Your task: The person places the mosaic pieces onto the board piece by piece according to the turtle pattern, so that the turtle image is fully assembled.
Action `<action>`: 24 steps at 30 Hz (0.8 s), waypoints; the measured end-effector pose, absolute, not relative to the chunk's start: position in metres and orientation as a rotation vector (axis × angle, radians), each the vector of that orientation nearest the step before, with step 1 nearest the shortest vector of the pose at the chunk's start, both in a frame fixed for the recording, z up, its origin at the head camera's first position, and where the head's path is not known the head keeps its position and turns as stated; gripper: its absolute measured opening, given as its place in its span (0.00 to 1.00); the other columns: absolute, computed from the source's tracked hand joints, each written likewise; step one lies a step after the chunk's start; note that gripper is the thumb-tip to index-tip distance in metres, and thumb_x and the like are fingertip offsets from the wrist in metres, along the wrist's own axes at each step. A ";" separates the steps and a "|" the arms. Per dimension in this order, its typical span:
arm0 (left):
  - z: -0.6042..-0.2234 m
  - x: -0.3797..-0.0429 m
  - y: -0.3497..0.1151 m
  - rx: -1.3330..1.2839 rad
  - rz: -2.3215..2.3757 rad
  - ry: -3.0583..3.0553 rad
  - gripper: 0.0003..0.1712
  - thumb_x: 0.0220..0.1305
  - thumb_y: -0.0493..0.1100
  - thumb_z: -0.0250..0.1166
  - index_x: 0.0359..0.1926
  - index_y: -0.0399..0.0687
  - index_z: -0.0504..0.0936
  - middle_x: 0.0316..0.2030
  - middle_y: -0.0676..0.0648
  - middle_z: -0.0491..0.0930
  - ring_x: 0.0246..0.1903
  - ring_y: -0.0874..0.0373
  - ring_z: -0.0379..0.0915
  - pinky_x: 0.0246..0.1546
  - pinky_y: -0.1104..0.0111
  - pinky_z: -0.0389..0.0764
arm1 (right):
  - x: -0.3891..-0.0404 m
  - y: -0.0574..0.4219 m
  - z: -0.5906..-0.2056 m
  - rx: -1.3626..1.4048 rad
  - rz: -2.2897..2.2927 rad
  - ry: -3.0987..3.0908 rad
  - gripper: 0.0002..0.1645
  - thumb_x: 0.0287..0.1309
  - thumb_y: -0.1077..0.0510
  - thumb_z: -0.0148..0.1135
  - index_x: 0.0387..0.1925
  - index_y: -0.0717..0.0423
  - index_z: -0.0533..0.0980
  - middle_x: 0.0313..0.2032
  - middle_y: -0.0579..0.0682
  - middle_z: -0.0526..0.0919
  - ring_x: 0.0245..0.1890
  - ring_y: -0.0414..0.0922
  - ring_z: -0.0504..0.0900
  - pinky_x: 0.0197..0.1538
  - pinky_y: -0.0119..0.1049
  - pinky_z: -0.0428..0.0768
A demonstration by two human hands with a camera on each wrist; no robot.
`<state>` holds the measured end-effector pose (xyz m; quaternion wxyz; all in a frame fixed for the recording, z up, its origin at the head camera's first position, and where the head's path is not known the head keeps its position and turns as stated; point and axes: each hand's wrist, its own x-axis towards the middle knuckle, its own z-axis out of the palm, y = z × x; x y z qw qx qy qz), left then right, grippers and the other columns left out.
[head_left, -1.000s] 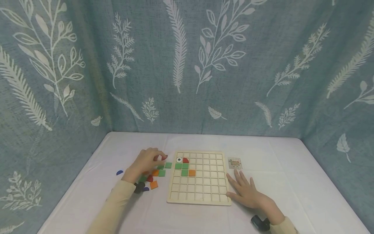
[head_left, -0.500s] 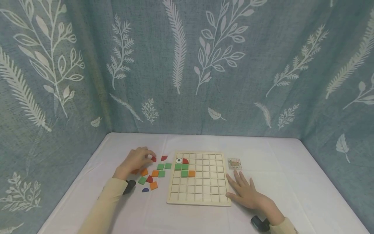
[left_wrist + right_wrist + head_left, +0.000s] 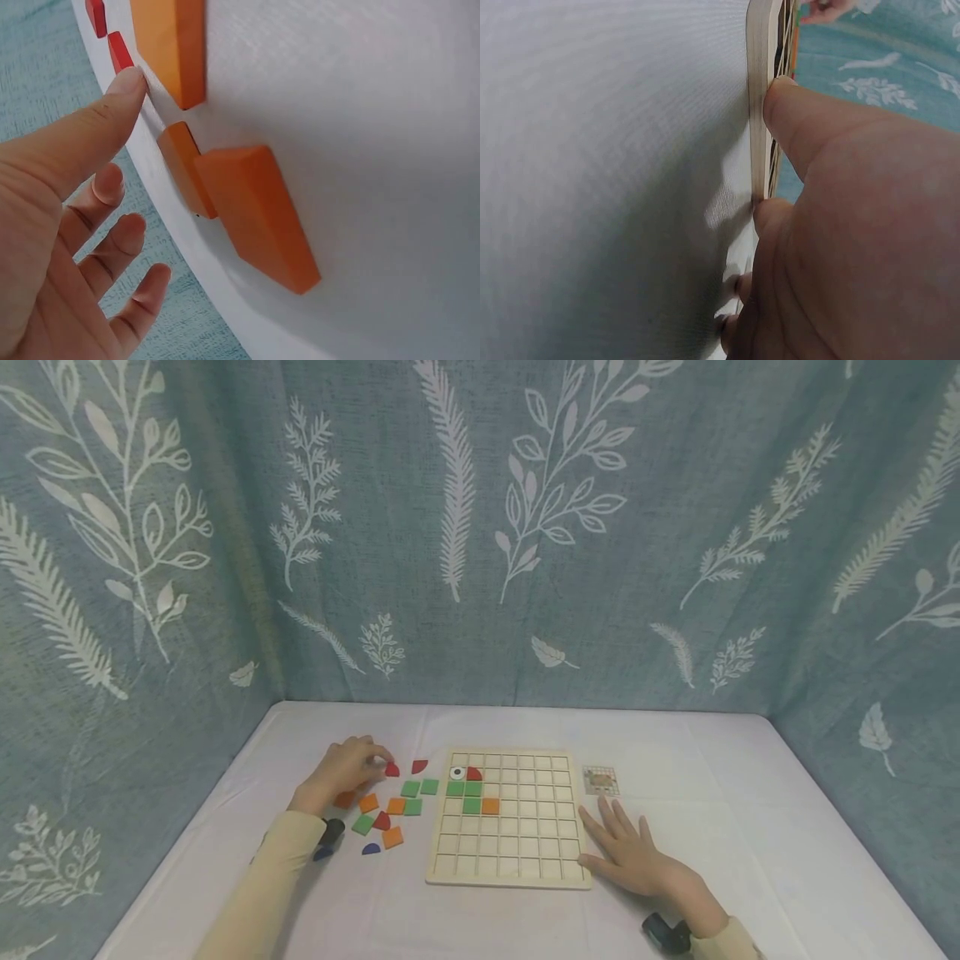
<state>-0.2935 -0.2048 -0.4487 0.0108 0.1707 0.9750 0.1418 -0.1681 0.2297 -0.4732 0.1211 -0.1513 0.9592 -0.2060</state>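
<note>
My left hand is at the upper left of the loose tiles, thumb and index fingertips on a red quarter-circle tile. In the left wrist view the thumb tip meets this red tile; the index finger is hidden behind it and the other fingers bend loosely. Right of the tiles lies a wooden grid board holding a white eye tile, a red quarter-circle, several green squares and an orange square. My right hand lies with fingers spread, thumb and index finger against the board's right edge.
Loose orange and green squares, more red tiles and blue half-circles lie between my left arm and the board. A small picture card sits beyond my right fingertips. A leaf-patterned curtain borders the table.
My left hand has drawn back leftward from beside the board's upper left to the red tile, uncovering several tiles. It moves little in the last half second. My right hand stays put.
</note>
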 end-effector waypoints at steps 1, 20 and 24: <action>-0.449 -0.294 -0.205 0.527 0.441 3.040 0.11 0.53 0.42 0.69 0.41 0.53 0.84 0.31 0.50 0.74 0.37 0.51 0.68 0.43 0.51 0.66 | -0.168 0.230 -0.473 -0.443 -0.600 2.800 0.43 0.60 0.35 0.45 0.71 0.49 0.51 0.71 0.62 0.40 0.70 0.61 0.34 0.62 0.66 0.30; -0.448 -0.289 -0.193 0.534 0.397 3.134 0.12 0.50 0.52 0.70 0.33 0.51 0.82 0.26 0.52 0.73 0.31 0.54 0.66 0.37 0.56 0.66 | -0.168 0.229 -0.472 -0.447 -0.581 2.804 0.42 0.61 0.36 0.45 0.71 0.50 0.50 0.71 0.62 0.40 0.70 0.61 0.34 0.62 0.66 0.31; -0.446 -0.286 -0.184 0.519 0.429 3.130 0.14 0.50 0.54 0.70 0.33 0.52 0.82 0.26 0.53 0.73 0.31 0.54 0.66 0.39 0.55 0.66 | -0.167 0.229 -0.471 -0.448 -0.583 2.809 0.42 0.61 0.36 0.45 0.70 0.51 0.51 0.71 0.63 0.40 0.70 0.62 0.35 0.62 0.67 0.31</action>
